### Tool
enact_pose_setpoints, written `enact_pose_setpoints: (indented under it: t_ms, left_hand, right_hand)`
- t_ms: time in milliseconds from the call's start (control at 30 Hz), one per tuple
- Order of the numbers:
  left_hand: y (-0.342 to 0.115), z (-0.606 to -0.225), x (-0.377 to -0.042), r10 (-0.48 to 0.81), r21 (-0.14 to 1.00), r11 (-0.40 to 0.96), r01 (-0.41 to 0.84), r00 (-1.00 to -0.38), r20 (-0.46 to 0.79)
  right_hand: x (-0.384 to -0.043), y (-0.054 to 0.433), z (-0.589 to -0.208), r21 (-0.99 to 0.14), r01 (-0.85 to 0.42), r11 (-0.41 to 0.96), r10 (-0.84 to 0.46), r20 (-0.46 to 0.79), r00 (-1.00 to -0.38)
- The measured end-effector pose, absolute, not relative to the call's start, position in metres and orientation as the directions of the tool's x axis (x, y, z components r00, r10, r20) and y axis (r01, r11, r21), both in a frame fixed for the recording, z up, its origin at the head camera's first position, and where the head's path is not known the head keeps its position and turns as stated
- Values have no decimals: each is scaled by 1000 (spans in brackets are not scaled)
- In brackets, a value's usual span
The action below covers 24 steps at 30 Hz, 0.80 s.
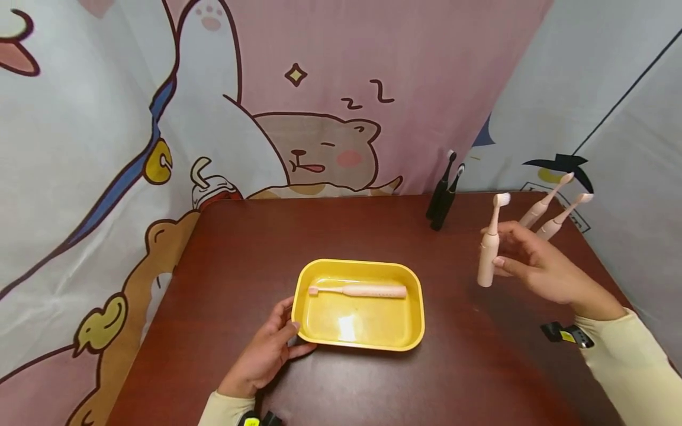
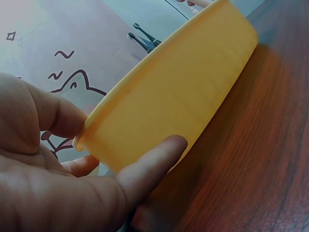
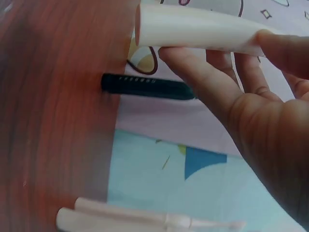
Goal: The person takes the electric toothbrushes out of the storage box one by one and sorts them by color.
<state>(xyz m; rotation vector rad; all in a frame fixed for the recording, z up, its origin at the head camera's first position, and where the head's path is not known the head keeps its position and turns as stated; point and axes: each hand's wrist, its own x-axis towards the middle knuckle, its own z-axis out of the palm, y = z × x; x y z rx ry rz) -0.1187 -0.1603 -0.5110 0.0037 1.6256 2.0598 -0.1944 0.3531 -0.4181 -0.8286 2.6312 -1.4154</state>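
Observation:
My left hand [image 1: 266, 346] holds the lower left corner of a yellow tray [image 1: 367, 347], one digit at the rim and another along the outer wall in the left wrist view. Inside the tray lies a pink electric toothbrush [image 1: 373, 290], its brush head to the left. On the right, my right hand [image 1: 543, 269] pinches a pale pink electric toothbrush [image 1: 488, 254] by its handle, upright with the bristles on top. The right wrist view shows that handle [image 3: 193, 26] between thumb and fingers, its flat base raised off the table.
Two black electric toothbrushes [image 1: 444, 198] stand upright at the table's back edge. Two more pale pink toothbrushes [image 1: 551, 226] stand at the back right, partly behind my right hand. A printed cartoon curtain [image 1: 426, 77] borders the dark red wooden table [image 1: 240, 248].

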Motion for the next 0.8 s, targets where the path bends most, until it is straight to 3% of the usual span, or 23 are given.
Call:
enact_pose_setpoints:
  t_ms: [300, 600, 800]
  left_hand:
    - [-159, -511, -119, 385, 911, -155, -382, -873, -300]
    - [-160, -512, -118, 391, 911, -163, -380, -872, -293]
    - [-162, -512, -118, 393, 910, -162, -381, -871, -295]
  right_hand:
    - [-184, 379, -433, -795, -335, 506, -281, 215, -935]
    - [-181, 403, -447, -938, -324, 127, -228, 290, -929]
    - [-180, 409, -450, -942, -308, 131, -199, 280, -939]
